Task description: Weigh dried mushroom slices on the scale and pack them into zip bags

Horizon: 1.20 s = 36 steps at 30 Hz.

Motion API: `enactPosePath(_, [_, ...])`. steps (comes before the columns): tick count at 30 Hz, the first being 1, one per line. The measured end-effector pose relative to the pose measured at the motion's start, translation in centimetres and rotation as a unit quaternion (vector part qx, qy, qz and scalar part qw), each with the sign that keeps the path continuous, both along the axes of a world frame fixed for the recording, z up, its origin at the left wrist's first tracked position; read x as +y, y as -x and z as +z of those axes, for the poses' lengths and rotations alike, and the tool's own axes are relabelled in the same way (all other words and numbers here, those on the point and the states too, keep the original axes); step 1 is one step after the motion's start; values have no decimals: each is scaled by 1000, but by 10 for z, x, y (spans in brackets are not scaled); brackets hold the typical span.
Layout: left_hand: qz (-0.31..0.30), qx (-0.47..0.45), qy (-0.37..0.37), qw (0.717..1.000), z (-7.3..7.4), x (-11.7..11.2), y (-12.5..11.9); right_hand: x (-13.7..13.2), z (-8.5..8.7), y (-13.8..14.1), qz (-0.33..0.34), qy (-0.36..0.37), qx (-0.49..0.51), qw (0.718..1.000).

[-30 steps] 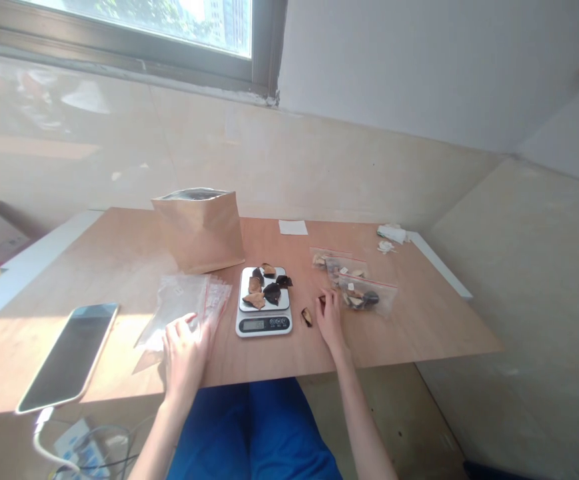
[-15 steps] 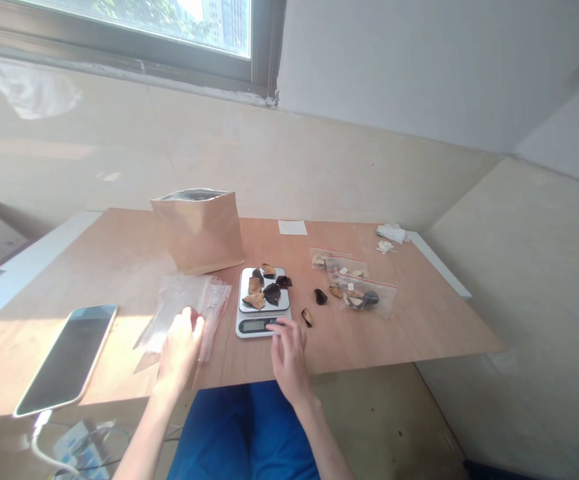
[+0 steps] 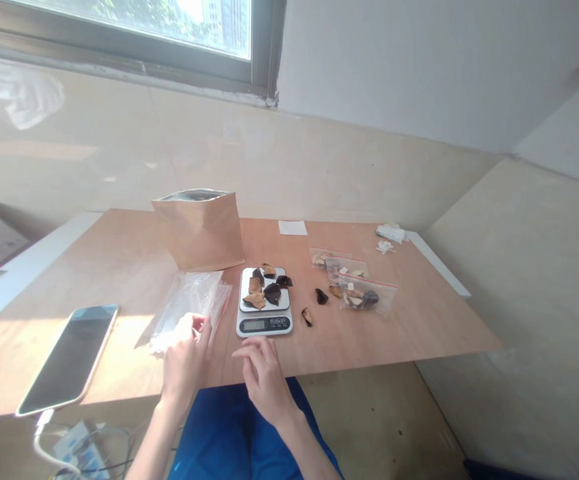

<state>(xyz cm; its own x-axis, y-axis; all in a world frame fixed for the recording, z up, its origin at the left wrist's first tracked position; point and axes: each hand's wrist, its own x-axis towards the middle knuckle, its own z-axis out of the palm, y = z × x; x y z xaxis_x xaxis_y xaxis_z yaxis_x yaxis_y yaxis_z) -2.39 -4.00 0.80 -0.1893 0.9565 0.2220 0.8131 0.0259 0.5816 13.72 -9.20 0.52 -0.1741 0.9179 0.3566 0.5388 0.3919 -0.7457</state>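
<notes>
My left hand [image 3: 186,357] has its fingers closed on a clear zip bag [image 3: 189,300], raised at its edge from the small pile of such bags. My right hand [image 3: 264,377] is in the air just in front of the scale, fingers apart and holding nothing. The white kitchen scale [image 3: 264,325] stands between the bags and the loose pieces, its display and buttons facing me. Several dark and tan dried slices [image 3: 272,293] lie on its plate; one overhangs the right edge. To its right, a dark slice [image 3: 322,296] and a curled slice [image 3: 307,317] rest on the wood.
A brown paper pouch [image 3: 199,230] stands open behind the bags. On the left lies a phone [image 3: 69,360] with a white charging cable [image 3: 44,433]. Filled zip bags [image 3: 368,295] sit to the right. White paper [image 3: 292,228] and crumpled tissue [image 3: 392,233] lie at the back.
My right hand has moved left and toward me, off the scale's buttons. My left hand has shifted slightly right, and the bag in it has lifted and moved with it.
</notes>
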Motion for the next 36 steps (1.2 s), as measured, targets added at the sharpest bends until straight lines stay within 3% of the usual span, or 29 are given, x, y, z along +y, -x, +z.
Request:
enactPosePath(5, [10,-37,9,999,-4,-1,-3,33,-2,-7,-75,-55,-81,992])
enactPosePath(11, [9,-51,18,999,-13,-3,-2,87,-4,-6,-105,-82,-281,950])
enactPosePath(14, [6,-42,20,999,-18,-2,0,88,-7,-6,-83,-94,-303,945])
enactPosePath(17, [18,-39,47,998,-21,-2,0,76,-6,-15,-74,-106,-248,960])
enactPosePath(20, [30,-50,84,995,-24,-3,0,64,-6,-38,-128,-97,-143,977])
enactPosePath(23, [33,-60,108,992,-26,-3,0,59,-15,-76,-243,-85,-84,963])
enactPosePath(25, [33,-55,109,992,-27,-3,1,61,-25,-103,-277,-77,-99,953])
enactPosePath(31, [25,-56,102,993,-30,-2,2,76,-42,-164,-267,-94,-125,951])
enactPosePath(36, [21,-50,111,992,-28,-2,1,99,-41,-192,-220,-36,-193,956])
